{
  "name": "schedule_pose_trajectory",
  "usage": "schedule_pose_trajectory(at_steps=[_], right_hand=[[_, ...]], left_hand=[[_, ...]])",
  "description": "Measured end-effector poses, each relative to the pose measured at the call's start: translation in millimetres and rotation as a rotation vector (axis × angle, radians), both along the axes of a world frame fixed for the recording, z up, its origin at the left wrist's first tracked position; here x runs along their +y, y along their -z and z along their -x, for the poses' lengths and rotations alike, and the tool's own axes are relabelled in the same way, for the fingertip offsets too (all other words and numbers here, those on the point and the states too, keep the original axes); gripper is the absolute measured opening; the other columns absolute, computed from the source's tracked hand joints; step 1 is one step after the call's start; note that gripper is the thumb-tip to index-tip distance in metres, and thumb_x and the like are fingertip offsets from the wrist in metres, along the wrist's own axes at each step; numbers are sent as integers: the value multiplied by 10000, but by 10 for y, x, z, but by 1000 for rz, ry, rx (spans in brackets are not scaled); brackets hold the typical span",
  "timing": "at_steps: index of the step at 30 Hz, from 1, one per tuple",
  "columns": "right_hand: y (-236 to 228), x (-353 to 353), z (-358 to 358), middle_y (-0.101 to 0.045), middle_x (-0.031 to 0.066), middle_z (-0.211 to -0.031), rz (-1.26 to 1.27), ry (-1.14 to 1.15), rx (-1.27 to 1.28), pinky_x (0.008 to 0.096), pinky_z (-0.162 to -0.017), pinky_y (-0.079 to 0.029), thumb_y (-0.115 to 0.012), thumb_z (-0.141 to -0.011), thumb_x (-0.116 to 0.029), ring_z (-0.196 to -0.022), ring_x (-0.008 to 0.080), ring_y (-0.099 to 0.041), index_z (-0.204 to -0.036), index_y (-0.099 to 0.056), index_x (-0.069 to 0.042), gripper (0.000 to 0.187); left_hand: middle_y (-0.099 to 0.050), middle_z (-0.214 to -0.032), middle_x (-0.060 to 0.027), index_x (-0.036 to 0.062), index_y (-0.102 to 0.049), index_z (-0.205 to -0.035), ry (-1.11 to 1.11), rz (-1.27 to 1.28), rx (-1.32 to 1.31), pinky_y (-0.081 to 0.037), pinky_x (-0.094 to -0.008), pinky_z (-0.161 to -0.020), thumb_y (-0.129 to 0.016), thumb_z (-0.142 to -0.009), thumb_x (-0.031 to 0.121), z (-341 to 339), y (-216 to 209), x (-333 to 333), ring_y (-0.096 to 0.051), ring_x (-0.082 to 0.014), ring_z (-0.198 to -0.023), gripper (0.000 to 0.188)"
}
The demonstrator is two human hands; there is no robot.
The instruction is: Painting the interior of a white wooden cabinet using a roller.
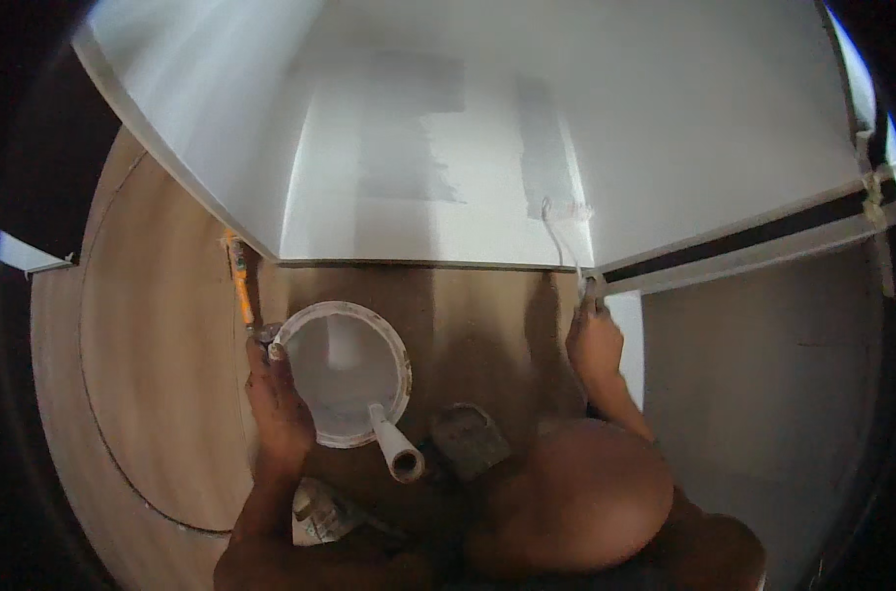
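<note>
My right hand is closed round the handle of a small paint roller with a thin bent wire frame. Its pale roller head rests low on the back white panel, near the right corner. My left hand is closed at the left rim of a round white paint bucket, thumb against the rim. Pale paint fills part of the bucket, and a white hollow tube leans out over its near edge. An orange-handled tool meets my left fingertips; whether they touch it I cannot tell.
White side panels enclose the back panel, which has greyish patches. A dark, flat, round-ended object lies near the bucket. A crumpled pale item sits by my left forearm. My bent knee is at the lower right.
</note>
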State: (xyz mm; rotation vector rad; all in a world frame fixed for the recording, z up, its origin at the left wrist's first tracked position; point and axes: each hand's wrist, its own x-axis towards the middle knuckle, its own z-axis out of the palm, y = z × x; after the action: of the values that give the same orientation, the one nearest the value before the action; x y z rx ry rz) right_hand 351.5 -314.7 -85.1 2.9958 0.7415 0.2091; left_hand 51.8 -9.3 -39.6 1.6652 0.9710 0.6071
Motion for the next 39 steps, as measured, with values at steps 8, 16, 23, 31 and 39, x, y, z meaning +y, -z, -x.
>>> schedule_pose_trajectory(at_steps=[8,16,23,31,39], right_hand=[[-146,1821,-2617,-662,228,-1109,49,-77,42,485,-897,-542,-586,-902,-149,-1068,392,-654,-1231,-545,-17,357],[-91,2035,-3567,-678,275,-1058,-10,-179,61,488,-922,-531,-578,-884,-200,-1048,424,-650,-1088,-624,18,302],[53,672,-988,-670,280,-930,37,-33,163,538,-766,-551,-549,-919,-174,-877,466,-666,-1428,-437,17,555],[-366,277,-76,-656,275,-934,-5,-69,249,542,-708,-534,-587,-908,-151,-811,445,-651,-1424,-458,-1,553],[60,2170,-2904,-675,277,-1037,-87,-207,42,512,-848,-555,-569,-851,-145,-983,435,-667,-1132,-602,-1,318]], left_hand=[[-662,-937,-187,-40,-499,-1227,-21,-122,83,-487,-386,-748,-397,-1050,258,-33,-97,-21,-615,-237,-818,361],[-653,-873,-157,-32,-494,-1240,10,-54,98,-483,-363,-710,-387,-1056,246,-39,-170,-40,-599,-215,-754,351],[-644,-999,-218,-32,-492,-1271,-6,-198,135,-471,-398,-834,-364,-1060,273,72,50,-40,-607,-296,-890,392],[-630,-1116,-246,-43,-485,-1287,9,-6,90,-441,-439,-933,-348,-1059,276,16,-104,-10,-594,-358,-1049,416],[-649,-1002,-235,-44,-499,-1234,46,-45,121,-478,-416,-840,-392,-1053,232,-2,-132,-15,-627,-310,-920,347]])
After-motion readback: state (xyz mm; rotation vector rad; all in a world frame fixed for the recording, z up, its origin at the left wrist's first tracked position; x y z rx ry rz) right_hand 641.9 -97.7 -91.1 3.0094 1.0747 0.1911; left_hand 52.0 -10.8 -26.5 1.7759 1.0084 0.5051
